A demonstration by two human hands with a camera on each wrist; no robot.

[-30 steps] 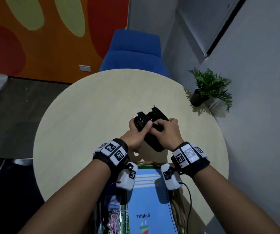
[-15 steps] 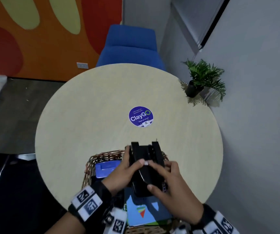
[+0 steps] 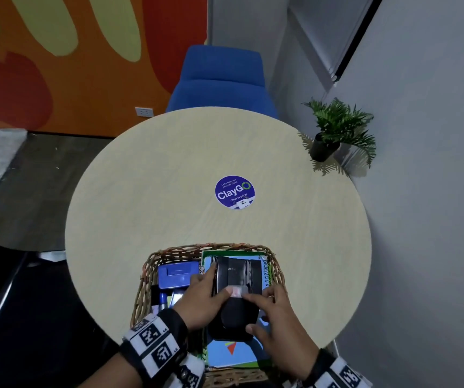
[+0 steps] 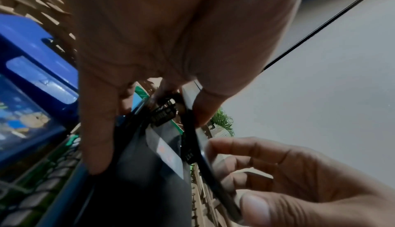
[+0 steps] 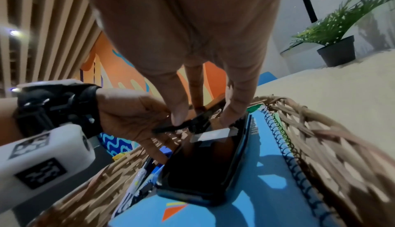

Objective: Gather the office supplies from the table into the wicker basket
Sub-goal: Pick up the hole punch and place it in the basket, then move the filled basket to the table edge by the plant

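A black hole punch [image 3: 237,289] lies in the wicker basket [image 3: 166,254], on top of a blue spiral notebook [image 3: 236,357], near the table's front edge. My left hand [image 3: 214,287] holds its left side, with a finger [image 4: 96,129] along the body and the thumb pressing the lever. My right hand [image 3: 250,312] holds the near right side, fingertips [image 5: 233,112] on top and the thumb under the lever edge. In the right wrist view the punch [image 5: 205,163] sits flat on the notebook [image 5: 267,176], inside the basket wall [image 5: 320,137].
A blue plastic box [image 3: 179,274] and pens [image 3: 163,299] fill the basket's left half. A round purple sticker [image 3: 235,192] marks the middle of the round table [image 3: 141,191]. A potted plant [image 3: 334,133] stands at the right edge; a blue chair [image 3: 222,79] is behind.
Both hands carried the punch from the table's middle back toward me and down into the basket onto the notebook. The purple sticker came into view.
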